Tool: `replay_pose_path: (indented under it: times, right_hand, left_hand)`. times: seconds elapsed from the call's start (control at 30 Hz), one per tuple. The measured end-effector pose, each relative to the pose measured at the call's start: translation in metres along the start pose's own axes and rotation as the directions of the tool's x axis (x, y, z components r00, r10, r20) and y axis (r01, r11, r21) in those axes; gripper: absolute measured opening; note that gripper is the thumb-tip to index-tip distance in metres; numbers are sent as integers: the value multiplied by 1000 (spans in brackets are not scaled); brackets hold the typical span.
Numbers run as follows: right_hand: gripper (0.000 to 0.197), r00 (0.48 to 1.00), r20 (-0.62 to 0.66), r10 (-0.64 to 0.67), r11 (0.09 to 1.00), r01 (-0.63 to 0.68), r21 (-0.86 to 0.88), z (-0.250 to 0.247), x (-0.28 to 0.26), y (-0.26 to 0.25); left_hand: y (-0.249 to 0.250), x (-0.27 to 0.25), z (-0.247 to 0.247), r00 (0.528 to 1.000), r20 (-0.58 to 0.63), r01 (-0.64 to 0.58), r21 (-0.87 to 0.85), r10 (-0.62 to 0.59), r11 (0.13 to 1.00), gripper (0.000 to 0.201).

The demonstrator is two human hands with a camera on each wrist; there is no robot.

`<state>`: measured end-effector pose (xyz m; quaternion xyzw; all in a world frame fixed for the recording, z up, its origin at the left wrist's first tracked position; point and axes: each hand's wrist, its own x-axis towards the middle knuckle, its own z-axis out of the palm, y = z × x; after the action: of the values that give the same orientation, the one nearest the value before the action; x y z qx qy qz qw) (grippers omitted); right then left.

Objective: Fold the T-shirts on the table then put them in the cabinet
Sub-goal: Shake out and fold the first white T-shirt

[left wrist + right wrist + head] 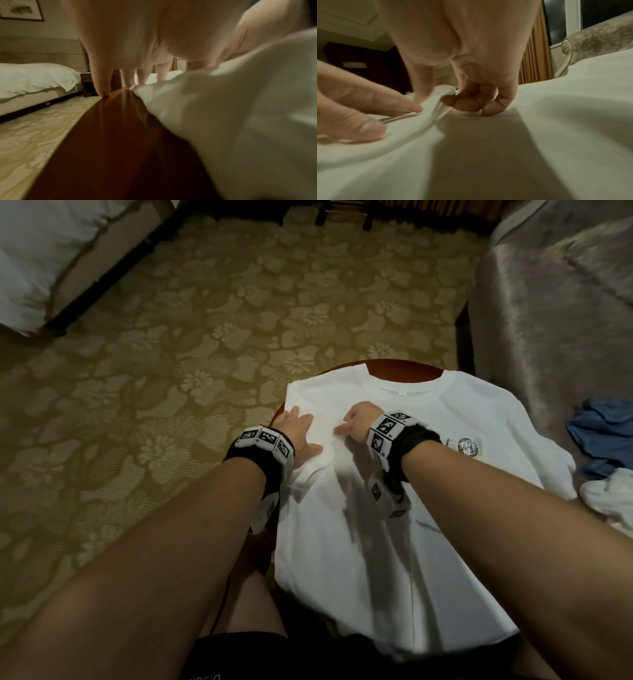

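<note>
- Nearest us, the hem end of the white T-shirt (394, 542) hangs over the near edge of the round wooden table (404, 368), just above our lap.
- We have the shirt spread flat on the table, its left sleeve already turned in onto the chest.
- Our left hand (298, 436) lies flat with straight fingers (102, 83), pressing the left edge of the shirt where cloth meets bare wood; it grips nothing.
- Our right hand (356, 421) is curled, pinching a ridge of cloth (436, 102) between thumb and fingers, just beside the left hand.
- We judge the step in hand to be setting the left side fold. To do it well, we should keep the left palm as an anchor, draw the pinched ridge taut toward the middle, then smooth the crease down toward the hem so that it runs straight.
- Collar (407, 392) points to the far side, hem to the near side, so the shirt's long axis runs near to far, leaning slightly to the right at the near end.
- Blue and white garments (606, 460) wait on the sofa at the right.
</note>
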<state>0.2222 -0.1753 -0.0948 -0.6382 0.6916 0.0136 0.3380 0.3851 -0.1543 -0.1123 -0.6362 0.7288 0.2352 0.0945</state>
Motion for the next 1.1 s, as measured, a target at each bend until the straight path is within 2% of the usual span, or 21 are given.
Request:
replay_pose_path:
  times: [0.07,0.17,0.3,0.4,0.47,0.53,0.6,0.7,0.8,0.9,1.0,1.1]
  right_hand:
    - [17,999,-36,-13,999,15,30,-3,1,-5]
    - [15,994,-104,-43,997,49,57,-12,0,-10]
    - [32,984,-175,-2,998,13,63,-11,4,2]
    - [34,981,-191,30,990,-3,140,-9,9,13]
    - [36,975,-216,49,971,4,241,-10,10,15]
    - [40,980,-186,65,955,-7,296,-15,6,17]
    - [40,982,-177,63,961,-12,275,-23,-3,25]
    - [32,976,-213,44,990,-13,142,-32,-17,52]
    - [31,969,-235,72,993,-47,108,-41,-35,87]
    - [29,958,-243,149,988,-133,82,-56,-56,118]
    - [26,899,-336,279,960,-248,133,-73,-72,161]
    - [39,818,-384,428,903,-376,206,-89,-90,204]
  left_hand:
    - [-1,-4,-3,997,-74,9,-114,-18,993,73]
    - [-4,-7,-6,986,-156,27,-218,-62,976,68]
    - [4,-9,-8,989,-146,8,-189,-36,982,61]
    - [13,-8,-3,997,-70,-26,-37,23,999,63]
    - [13,-6,4,999,52,10,30,-12,999,75]
    - [11,-6,9,989,133,50,77,-60,996,91]
    - [9,-4,10,983,159,72,106,-88,992,99]
    - [15,1,5,976,156,123,181,-152,976,100]
    - [43,3,-1,991,63,104,232,-121,967,86]
    - [94,7,-3,1000,7,21,149,-23,989,78]
    - [156,7,5,996,3,-91,120,91,989,73]
    - [205,9,21,982,37,-190,116,187,975,73]
